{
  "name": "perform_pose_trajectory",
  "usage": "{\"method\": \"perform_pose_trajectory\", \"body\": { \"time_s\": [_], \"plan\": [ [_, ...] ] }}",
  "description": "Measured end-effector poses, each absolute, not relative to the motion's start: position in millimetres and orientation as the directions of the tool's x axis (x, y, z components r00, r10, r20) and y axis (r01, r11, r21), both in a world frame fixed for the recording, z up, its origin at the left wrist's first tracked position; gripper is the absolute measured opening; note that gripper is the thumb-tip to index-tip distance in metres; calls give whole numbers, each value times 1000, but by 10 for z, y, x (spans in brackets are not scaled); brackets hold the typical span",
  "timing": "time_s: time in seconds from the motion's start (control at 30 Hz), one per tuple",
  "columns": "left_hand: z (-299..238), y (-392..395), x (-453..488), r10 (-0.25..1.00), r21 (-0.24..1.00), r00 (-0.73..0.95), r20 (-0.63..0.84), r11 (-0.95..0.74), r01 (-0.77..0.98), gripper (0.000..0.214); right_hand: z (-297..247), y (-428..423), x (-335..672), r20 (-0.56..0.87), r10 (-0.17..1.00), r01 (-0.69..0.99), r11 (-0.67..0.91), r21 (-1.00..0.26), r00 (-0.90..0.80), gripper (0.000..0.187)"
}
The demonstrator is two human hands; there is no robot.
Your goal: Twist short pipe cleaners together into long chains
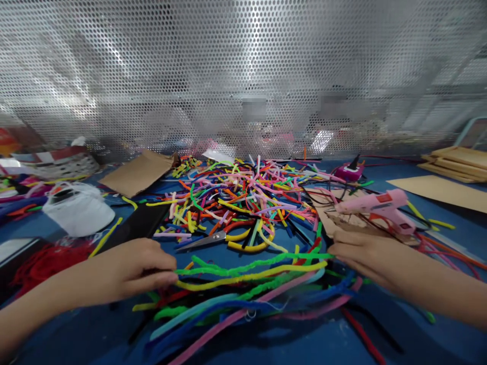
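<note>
My left hand [131, 271] pinches the left ends of a green pipe cleaner [243, 266] and a yellow pipe cleaner [251, 277]. My right hand [361, 253] grips their right ends, so both strands stretch between my hands just above the blue table [304, 344]. Under them lie several long loose pipe cleaners [236, 309] in blue, pink, teal and green. Beyond them is a big heap of short coloured pipe cleaner pieces [243, 195]. Scissors with yellow handles [228, 239] lie between the heap and my hands.
A pink glue gun [378, 207] rests on cardboard behind my right hand, with a purple device [349, 171] further back. Cardboard sheets [139, 172] lie at back left and far right. A white cap [78, 209] and red yarn [45, 261] sit on the left. A perforated metal screen [243, 66] closes the back.
</note>
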State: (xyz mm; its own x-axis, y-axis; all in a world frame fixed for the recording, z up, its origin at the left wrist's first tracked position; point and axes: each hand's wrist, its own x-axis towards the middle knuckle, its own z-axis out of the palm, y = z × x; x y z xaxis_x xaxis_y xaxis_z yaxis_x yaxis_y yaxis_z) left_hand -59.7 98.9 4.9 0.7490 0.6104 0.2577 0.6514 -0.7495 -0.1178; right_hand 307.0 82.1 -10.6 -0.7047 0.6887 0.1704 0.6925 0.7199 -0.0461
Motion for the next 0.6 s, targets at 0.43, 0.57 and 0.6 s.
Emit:
{"method": "perform_pose_trajectory", "body": {
  "time_s": [0.43,0.57,0.6],
  "plan": [
    [-125,652,-152,634,90,763,-126,-758,646,85,-22,705,2438,-208,618,650,742,-167,-758,77],
    [-263,657,-96,615,115,776,-142,-768,630,62,-169,669,2391,-148,687,702,702,-117,-712,67],
    [-280,668,-97,606,121,786,-124,-776,618,56,-196,666,2390,-119,689,699,706,-109,-715,62]
  ]
}}
